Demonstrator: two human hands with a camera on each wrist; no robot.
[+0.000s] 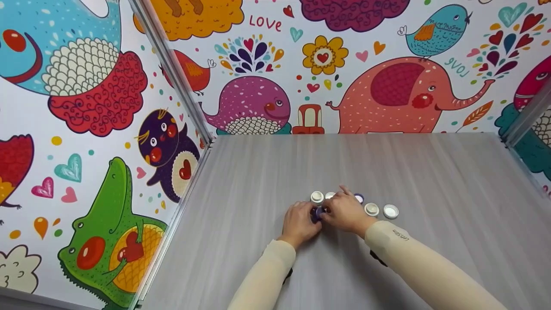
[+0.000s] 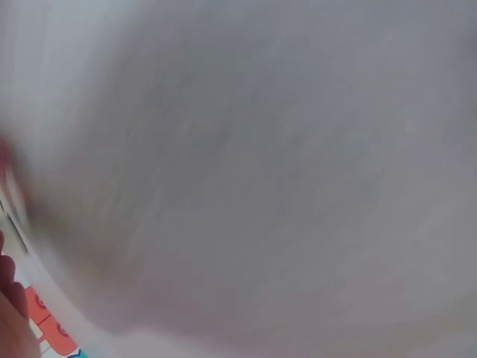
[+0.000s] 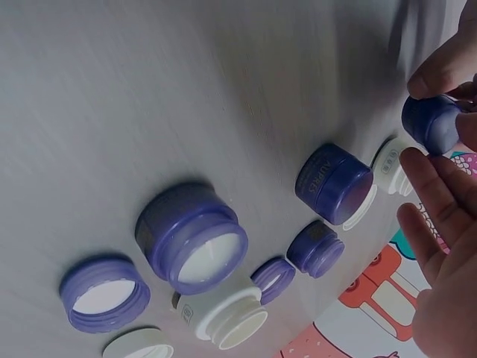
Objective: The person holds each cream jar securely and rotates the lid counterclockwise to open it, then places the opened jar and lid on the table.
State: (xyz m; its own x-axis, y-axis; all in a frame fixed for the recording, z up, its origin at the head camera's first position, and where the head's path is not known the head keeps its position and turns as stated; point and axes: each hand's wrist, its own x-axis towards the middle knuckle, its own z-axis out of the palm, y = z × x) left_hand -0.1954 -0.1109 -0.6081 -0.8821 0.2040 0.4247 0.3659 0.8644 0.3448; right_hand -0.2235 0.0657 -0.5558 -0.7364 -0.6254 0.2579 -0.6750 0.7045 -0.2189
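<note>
grey surface (image 2: 283,171), badly blurred, fills nearly whole left wrist view, paler toward upper left, faint brownish smudge (image 2: 82,250) at lower left. hand (image 2: 15,328) cropped by left edge, low in frame, rounded fingertips (image 2: 6,270) close together; which hand, unclear. just above, pale strip with dark line (image 2: 16,233) slants along left edge; higher up, reddish blur (image 2: 4,160) too soft to identify. beside hand, lower left corner: orange-red printed shape (image 2: 54,328) against white, teal patch (image 2: 79,354) at bottom edge.

Small, rounded purple container (image 3: 428,123); dark-sided, paler at one end; held between the fingers (image 3: 443,68).
</note>
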